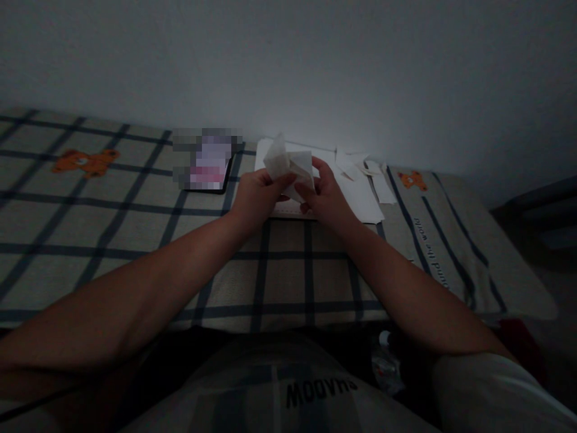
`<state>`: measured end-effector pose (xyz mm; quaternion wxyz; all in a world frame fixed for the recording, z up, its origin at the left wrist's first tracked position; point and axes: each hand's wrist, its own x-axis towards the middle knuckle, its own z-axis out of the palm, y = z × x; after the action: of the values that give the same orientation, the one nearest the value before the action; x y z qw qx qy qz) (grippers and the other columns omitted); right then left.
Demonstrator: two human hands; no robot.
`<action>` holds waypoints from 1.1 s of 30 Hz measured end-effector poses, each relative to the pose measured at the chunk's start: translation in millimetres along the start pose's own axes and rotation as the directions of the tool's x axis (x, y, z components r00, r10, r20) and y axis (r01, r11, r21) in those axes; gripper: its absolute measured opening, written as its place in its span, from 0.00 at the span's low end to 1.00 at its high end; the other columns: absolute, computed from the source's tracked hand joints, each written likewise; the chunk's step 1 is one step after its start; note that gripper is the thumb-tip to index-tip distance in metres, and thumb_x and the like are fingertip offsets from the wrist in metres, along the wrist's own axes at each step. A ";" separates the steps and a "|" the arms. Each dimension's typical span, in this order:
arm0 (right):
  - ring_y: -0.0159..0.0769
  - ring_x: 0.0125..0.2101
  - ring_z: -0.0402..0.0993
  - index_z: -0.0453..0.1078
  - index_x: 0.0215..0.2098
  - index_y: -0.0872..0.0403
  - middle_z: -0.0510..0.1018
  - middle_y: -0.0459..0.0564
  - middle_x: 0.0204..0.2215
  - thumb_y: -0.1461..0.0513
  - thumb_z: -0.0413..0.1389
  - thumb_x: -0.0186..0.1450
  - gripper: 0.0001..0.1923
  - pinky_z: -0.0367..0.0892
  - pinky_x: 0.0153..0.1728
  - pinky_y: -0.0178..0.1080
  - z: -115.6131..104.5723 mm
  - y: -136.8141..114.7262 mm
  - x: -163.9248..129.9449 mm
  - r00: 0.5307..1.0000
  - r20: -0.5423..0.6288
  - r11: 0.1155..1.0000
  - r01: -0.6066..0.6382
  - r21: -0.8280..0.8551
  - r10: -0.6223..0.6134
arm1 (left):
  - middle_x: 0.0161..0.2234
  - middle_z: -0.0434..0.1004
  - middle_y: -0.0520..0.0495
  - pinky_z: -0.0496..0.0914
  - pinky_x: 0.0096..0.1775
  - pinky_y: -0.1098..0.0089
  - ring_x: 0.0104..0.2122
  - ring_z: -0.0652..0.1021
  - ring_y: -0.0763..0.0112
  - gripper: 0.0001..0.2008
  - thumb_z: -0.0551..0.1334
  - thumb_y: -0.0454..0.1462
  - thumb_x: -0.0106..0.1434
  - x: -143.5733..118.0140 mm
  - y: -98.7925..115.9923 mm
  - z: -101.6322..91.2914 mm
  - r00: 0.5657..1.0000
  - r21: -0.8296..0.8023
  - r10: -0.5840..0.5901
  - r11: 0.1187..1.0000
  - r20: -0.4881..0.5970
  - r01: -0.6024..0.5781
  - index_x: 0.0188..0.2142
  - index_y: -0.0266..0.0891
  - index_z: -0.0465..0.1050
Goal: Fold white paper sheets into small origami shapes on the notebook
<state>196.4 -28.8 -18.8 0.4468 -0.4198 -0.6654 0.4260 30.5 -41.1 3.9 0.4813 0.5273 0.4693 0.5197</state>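
Between my two hands is a folded piece of white paper (300, 163), with creased flaps standing up at its top. My left hand (258, 191) pinches its left side, thumb across the front. On the right side, my right hand (325, 191) grips the paper between thumb and fingers. Both hands are just above a stack of white paper sheets (356, 195) lying on the table. Torn or folded paper scraps (381, 180) rest at the right end of the stack. Some fingers are hidden behind the folded paper.
A phone (210, 162) with a lit, pixelated screen lies left of the stack on a checked tablecloth (193, 234). A pale wall (288, 72) rises directly behind the table. Below the table's front edge, at right, is a clear plastic bottle (386, 367).
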 end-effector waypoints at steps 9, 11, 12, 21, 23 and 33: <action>0.29 0.20 0.65 0.59 0.57 0.46 0.72 0.38 0.25 0.39 0.61 0.64 0.33 0.62 0.19 0.34 7.9 0.4 -1.9 0.993 -0.119 1.000 0.008 0.022 -0.006 | 0.34 0.85 0.46 0.80 0.40 0.66 0.35 0.84 0.64 0.14 0.70 0.46 0.61 3.9 -4.6 -2.2 0.999 0.068 0.025 0.997 -0.038 -0.022 0.36 0.37 0.82; 0.29 0.20 0.65 0.63 0.53 0.47 0.70 0.37 0.24 0.39 0.60 0.64 0.29 0.61 0.20 0.33 9.5 -3.2 -2.3 0.983 -0.182 0.999 0.034 0.016 -0.030 | 0.33 0.85 0.46 0.80 0.39 0.66 0.35 0.84 0.64 0.16 0.70 0.48 0.61 3.9 -5.5 -1.2 0.998 0.035 0.038 0.999 -0.054 -0.037 0.36 0.37 0.81; 0.28 0.20 0.65 0.64 0.50 0.48 0.70 0.38 0.24 0.39 0.60 0.65 0.27 0.61 0.20 0.33 9.9 -5.6 -2.6 0.977 -0.208 0.999 0.042 0.011 -0.039 | 0.33 0.85 0.46 0.80 0.39 0.66 0.35 0.84 0.64 0.17 0.70 0.49 0.61 3.5 -5.8 0.0 0.997 0.011 0.041 0.999 -0.060 -0.041 0.36 0.37 0.81; 0.28 0.20 0.66 0.69 0.28 0.52 0.69 0.42 0.20 0.45 0.56 0.70 0.22 0.62 0.22 0.33 9.2 -17.0 -2.4 0.962 -0.263 0.997 -0.078 -0.031 0.067 | 0.34 0.85 0.46 0.78 0.38 0.70 0.35 0.82 0.68 0.09 0.70 0.43 0.60 -3.3 -5.0 12.7 0.992 -0.192 0.004 0.981 -0.130 -0.030 0.34 0.38 0.81; 0.28 0.21 0.67 0.69 0.27 0.52 0.70 0.43 0.21 0.45 0.56 0.69 0.22 0.63 0.23 0.33 9.6 -16.0 -2.3 0.961 -0.268 0.997 -0.071 -0.015 0.065 | 0.33 0.84 0.46 0.78 0.38 0.70 0.34 0.82 0.68 0.09 0.70 0.42 0.60 -2.7 -5.8 13.0 0.990 -0.198 -0.006 0.980 -0.143 -0.022 0.33 0.38 0.81; 0.31 0.28 0.69 0.73 0.31 0.52 0.74 0.44 0.26 0.40 0.59 0.64 0.24 0.66 0.30 0.36 9.9 -18.2 0.2 0.960 -0.281 0.998 -0.031 -0.059 0.014 | 0.41 0.84 0.46 0.74 0.41 0.69 0.40 0.81 0.67 0.10 0.71 0.43 0.60 0.4 -7.7 16.0 0.994 -0.329 -0.043 0.944 -0.099 0.008 0.37 0.40 0.79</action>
<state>183.7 -35.7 -4.0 0.5180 -0.4972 -0.6038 0.3463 46.5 -40.2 -3.7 0.5437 0.4056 0.4080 0.6112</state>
